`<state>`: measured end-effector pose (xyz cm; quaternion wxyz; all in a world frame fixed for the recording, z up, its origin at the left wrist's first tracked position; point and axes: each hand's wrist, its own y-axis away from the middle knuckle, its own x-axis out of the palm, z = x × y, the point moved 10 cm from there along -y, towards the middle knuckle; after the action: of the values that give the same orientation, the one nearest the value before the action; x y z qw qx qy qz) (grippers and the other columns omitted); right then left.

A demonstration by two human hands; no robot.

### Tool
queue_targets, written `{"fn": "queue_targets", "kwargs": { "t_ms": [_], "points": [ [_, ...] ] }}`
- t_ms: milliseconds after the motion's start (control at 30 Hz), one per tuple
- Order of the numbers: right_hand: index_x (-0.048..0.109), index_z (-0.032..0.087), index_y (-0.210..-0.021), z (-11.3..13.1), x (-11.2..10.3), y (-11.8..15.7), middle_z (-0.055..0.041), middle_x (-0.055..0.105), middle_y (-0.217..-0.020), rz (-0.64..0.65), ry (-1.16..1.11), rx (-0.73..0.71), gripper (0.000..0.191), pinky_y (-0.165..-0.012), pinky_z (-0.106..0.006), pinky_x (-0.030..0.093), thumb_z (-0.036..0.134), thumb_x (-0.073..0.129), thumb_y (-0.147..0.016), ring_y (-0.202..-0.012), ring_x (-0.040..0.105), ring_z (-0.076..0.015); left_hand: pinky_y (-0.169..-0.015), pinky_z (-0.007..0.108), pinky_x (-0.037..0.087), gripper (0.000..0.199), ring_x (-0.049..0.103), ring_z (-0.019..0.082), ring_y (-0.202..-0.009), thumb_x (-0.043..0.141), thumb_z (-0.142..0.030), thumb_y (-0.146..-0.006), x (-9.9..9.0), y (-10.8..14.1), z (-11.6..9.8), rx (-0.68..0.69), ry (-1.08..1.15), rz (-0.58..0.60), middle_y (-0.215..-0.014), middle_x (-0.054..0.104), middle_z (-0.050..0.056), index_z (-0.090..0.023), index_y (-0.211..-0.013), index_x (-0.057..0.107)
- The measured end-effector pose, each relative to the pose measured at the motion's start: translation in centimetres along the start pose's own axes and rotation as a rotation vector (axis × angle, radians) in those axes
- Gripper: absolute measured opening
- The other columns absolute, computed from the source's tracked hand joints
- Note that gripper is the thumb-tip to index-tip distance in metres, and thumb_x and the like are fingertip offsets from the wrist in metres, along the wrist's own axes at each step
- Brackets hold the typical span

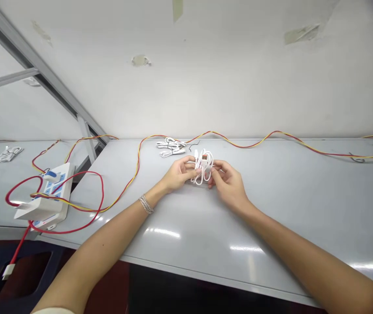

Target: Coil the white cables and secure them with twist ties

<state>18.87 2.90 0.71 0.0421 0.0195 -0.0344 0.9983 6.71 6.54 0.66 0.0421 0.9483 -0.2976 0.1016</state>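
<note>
In the head view, the person's left hand [179,174] and right hand [228,186] hold a coiled white cable [202,170] over a grey table [304,209]. The fingers [188,165] of both hands are together, pinching the coil from either side, with a small orange-and-white part [204,157] at its top. A second bundle of white cable [171,147] lies just behind. A red-and-yellow wire [138,161] snakes across the table to a white power strip [59,205] at the left. A silver bracelet [146,204] circles the left wrist.
</note>
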Motion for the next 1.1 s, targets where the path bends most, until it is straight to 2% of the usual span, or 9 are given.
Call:
{"fn": "queue_targets", "kwargs": {
  "t_ms": [133,300,433,533,733,833,933,1000,1100],
  "points": [
    [0.055,0.021,-0.108,-0.3,-0.7,-0.3,0.0004,0.053,-0.079,-0.06,-0.019,0.002,0.043,-0.053,-0.03,0.054,0.052,0.064,-0.081,-0.057,0.054,-0.012,-0.084,0.035,0.054,0.054,0.071,0.021,-0.085,0.083,-0.033,-0.072,-0.1,-0.1,-0.1,0.015,0.045,-0.012,-0.098,0.071,0.012,-0.013,-0.112,0.053],
    [0.055,0.02,-0.116,-0.3,-0.1,-0.1,0.0002,0.054,-0.081,-0.013,-0.04,0.019,0.052,-0.055,-0.031,0.055,0.055,0.066,-0.079,-0.061,0.059,-0.0136,-0.082,0.033,0.055,0.05,0.069,0.018,-0.085,0.087,-0.023,-0.064,-1.1,-0.4,0.0,0.08,0.012,-0.076,-0.098,0.069,0.007,-0.015,-0.101,0.055],
    [0.053,0.019,-0.128,-0.2,0.3,0.1,-0.0043,0.061,-0.091,0.011,0.013,0.033,0.065,-0.059,-0.031,0.057,0.056,0.069,-0.077,-0.064,0.062,-0.0141,-0.081,0.034,0.056,0.066,0.069,0.02,-0.088,0.091,-0.02,-0.056,-1.6,-0.5,0.6,0.043,0.01,-0.102,-0.101,0.069,0.009,-0.014,-0.113,0.057],
    [0.052,0.02,-0.136,-0.3,0.3,0.1,-0.0067,0.063,-0.098,0.013,0.045,0.012,0.07,-0.061,-0.031,0.058,0.056,0.07,-0.077,-0.067,0.063,-0.0145,-0.086,0.036,0.054,0.072,0.068,0.021,-0.092,0.089,-0.026,-0.063,-0.9,-0.4,0.4,0.025,-0.001,-0.055,-0.107,0.069,0.011,-0.013,-0.127,0.057],
    [0.056,0.022,-0.138,0.1,0.7,0.2,-0.01,0.062,-0.11,0.07,0.182,-0.072,0.059,-0.07,-0.035,0.06,0.053,0.059,-0.088,-0.078,0.063,-0.0175,-0.093,0.032,0.049,0.049,0.064,0.022,-0.103,0.074,-0.041,-0.081,1.0,0.0,-0.5,0.076,-0.131,0.087,-0.114,0.067,0.014,-0.011,-0.118,0.064],
    [0.054,0.021,-0.139,0.9,1.3,0.3,-0.015,0.056,-0.12,0.143,0.355,-0.159,0.055,-0.084,-0.041,0.058,0.05,0.052,-0.092,-0.094,0.063,-0.0229,-0.085,0.029,0.051,0.048,0.063,0.021,-0.101,0.072,-0.043,-0.082,1.3,0.1,-0.8,0.136,-0.241,0.077,-0.115,0.065,0.014,-0.011,-0.118,0.062],
    [0.055,0.021,-0.139,1.6,1.6,0.3,-0.017,0.053,-0.128,0.19,0.458,-0.216,0.052,-0.095,-0.046,0.053,0.046,0.049,-0.094,-0.106,0.061,-0.0257,-0.088,0.03,0.051,0.047,0.063,0.02,-0.1,0.069,-0.041,-0.085,1.1,0.2,-1.0,0.192,-0.347,0.012,-0.114,0.064,0.014,-0.011,-0.12,0.058],
    [0.055,0.021,-0.138,2.3,0.7,0.3,-0.0171,0.053,-0.127,0.115,0.471,-0.204,0.054,-0.089,-0.045,0.056,0.046,0.055,-0.09,-0.104,0.062,-0.026,-0.089,0.029,0.05,0.043,0.063,0.019,-0.097,0.067,-0.04,-0.087,0.8,0.2,-1.1,0.22,-0.384,-0.036,-0.108,0.065,0.012,-0.011,-0.118,0.057],
    [0.061,0.022,-0.128,5.0,-1.4,0.6,-0.0149,0.058,-0.119,-0.1,0.455,-0.185,0.053,-0.07,-0.04,0.058,0.049,0.064,-0.083,-0.093,0.063,-0.0254,-0.082,0.029,0.051,0.045,0.063,0.016,-0.085,0.067,-0.041,-0.086,0.2,0.0,-0.9,0.2,-0.339,-0.069,-0.097,0.064,0.009,-0.011,-0.117,0.055]
  ]
}}
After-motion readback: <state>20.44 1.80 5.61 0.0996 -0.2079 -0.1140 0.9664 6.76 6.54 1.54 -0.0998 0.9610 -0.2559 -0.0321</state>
